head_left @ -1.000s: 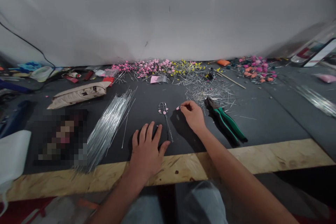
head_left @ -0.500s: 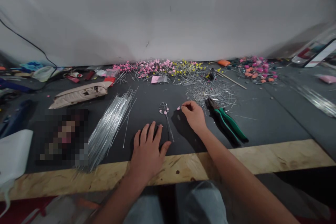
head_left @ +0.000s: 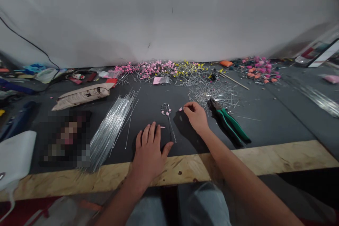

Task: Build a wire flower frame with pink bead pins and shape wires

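Note:
My left hand (head_left: 149,151) lies flat on the dark mat near its front edge, fingers stretched out. Just beyond its fingertips is a small pink piece (head_left: 162,127). A wire piece with a looped, cage-like head (head_left: 165,109) and a thin stem lies between my hands, with tiny pink bits on it. My right hand (head_left: 196,116) rests to the right of it, its fingers pinched on a small pink bead (head_left: 180,108).
A bundle of straight silver wires (head_left: 111,129) lies to the left. Green-handled pliers (head_left: 230,123) sit right of my right hand, beside a heap of short pins (head_left: 212,93). Pink and yellow bead-headed pins (head_left: 159,69) line the wall. The plywood edge (head_left: 265,157) runs in front.
Both hands stay almost still. The view has shifted slightly, and the small pink piece by my left fingertips shows more clearly.

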### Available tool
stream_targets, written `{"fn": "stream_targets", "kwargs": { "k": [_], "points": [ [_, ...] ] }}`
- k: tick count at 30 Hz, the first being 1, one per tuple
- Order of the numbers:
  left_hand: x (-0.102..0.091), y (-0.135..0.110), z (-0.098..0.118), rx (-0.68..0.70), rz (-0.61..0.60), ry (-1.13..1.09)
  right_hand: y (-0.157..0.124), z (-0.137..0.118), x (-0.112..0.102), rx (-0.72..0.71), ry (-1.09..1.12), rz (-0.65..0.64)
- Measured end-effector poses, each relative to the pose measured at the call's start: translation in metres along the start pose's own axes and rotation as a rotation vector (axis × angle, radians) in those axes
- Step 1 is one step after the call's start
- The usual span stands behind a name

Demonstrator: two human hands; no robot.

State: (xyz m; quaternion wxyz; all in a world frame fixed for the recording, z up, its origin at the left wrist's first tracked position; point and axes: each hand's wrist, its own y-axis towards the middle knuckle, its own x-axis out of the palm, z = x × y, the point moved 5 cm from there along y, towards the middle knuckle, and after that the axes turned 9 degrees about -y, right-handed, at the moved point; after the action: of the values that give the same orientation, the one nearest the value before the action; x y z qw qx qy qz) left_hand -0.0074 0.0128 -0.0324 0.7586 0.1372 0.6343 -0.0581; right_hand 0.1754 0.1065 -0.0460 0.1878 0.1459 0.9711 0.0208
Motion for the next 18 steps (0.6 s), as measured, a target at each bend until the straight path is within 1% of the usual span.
{"fn": "stream_targets", "kwargs": {
  "k": [6,18],
  "points": [
    [-0.0016,0.0002,0.0002,-0.009,-0.006,-0.004,0.0003,0.0007,0.0005,-0.001,0.006,-0.003],
    [-0.0021,0.0032,0.0014,0.015,-0.019,-0.004,0.001,0.0017,0.0012,-0.003,0.024,-0.007]
  ]
}}
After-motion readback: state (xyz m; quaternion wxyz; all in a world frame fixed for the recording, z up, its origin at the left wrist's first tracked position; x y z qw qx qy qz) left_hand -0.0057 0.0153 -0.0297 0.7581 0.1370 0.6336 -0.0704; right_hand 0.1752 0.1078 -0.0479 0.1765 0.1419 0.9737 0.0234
